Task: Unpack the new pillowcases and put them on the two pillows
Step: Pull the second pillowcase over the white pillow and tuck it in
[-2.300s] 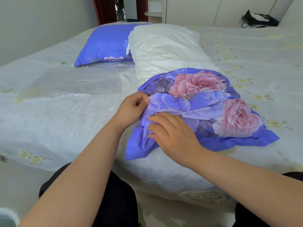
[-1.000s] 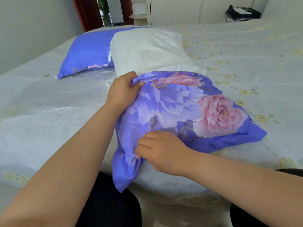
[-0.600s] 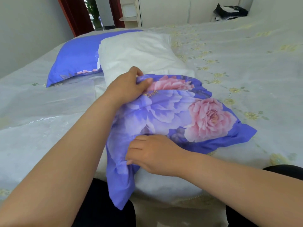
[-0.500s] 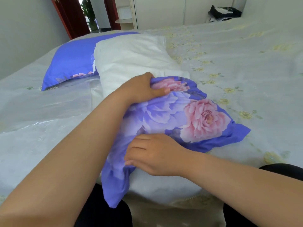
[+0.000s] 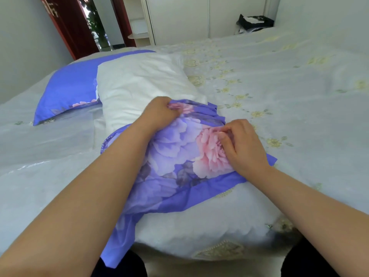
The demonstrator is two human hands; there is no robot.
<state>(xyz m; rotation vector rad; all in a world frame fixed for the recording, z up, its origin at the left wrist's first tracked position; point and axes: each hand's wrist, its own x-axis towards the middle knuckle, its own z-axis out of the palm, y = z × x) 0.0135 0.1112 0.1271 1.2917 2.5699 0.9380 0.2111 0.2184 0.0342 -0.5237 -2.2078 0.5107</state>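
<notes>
A bare white pillow (image 5: 139, 86) lies lengthwise on the bed, its near end under a purple pillowcase (image 5: 175, 162) printed with pink and lilac flowers. My left hand (image 5: 159, 112) grips the bunched far edge of this pillowcase against the pillow. My right hand (image 5: 242, 142) pinches the cloth over the pink flower on the right side. A loose flap of the case hangs over the bed's near edge. Behind and to the left lies a second pillow (image 5: 69, 90) inside a matching purple case.
A clear plastic wrapper (image 5: 50, 136) lies flat on the pale embroidered bedspread (image 5: 279, 100) to the left. A dark bag (image 5: 253, 22) sits beyond the bed at the back right. A white wardrobe and a red door frame stand at the rear.
My right hand left the near left part of the pillowcase and now pinches it on the right by the pink flower. My left hand pushed the far edge further along the pillow.
</notes>
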